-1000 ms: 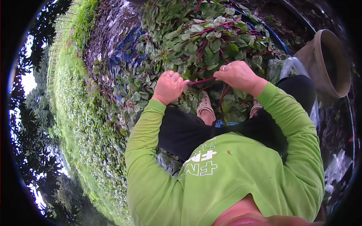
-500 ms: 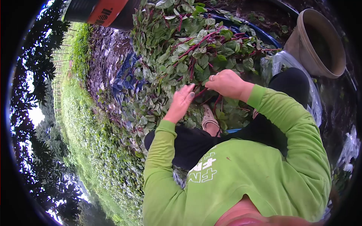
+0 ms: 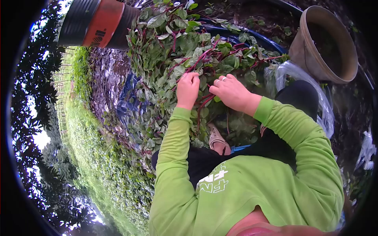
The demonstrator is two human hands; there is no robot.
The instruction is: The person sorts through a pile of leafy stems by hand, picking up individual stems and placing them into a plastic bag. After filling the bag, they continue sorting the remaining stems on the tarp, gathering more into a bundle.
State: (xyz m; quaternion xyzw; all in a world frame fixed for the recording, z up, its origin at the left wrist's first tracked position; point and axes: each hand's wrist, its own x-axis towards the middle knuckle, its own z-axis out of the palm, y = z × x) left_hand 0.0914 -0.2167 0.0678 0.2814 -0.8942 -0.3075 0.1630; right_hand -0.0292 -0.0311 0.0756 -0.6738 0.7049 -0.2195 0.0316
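A thick heap of leafy greens with dark red stems (image 3: 202, 59), resembling Malabar spinach, spreads before me. My right hand (image 3: 232, 92), with rings on it, is closed around red stems (image 3: 204, 103) whose ends stick out below its fingers. To its left, at the heap's near side, my left hand (image 3: 187, 89) has thumb and fingers pinched together on a leafy red stem. Its fingertips are among the leaves, so the grip is partly hidden. The two hands are a short gap apart.
A brown bucket (image 3: 297, 49) leans at the upper right, beside clear plastic (image 3: 309, 80). At the upper left stands a black drum with an orange band (image 3: 103, 23). Blue sheeting (image 3: 128, 96) lies left of the heap. My sandalled foot (image 3: 216, 139) is below my hands.
My left hand has moved up into the leaves, and its fingers have gone from stretched out to pinched. My right hand has shifted slightly down and left, still holding stems.
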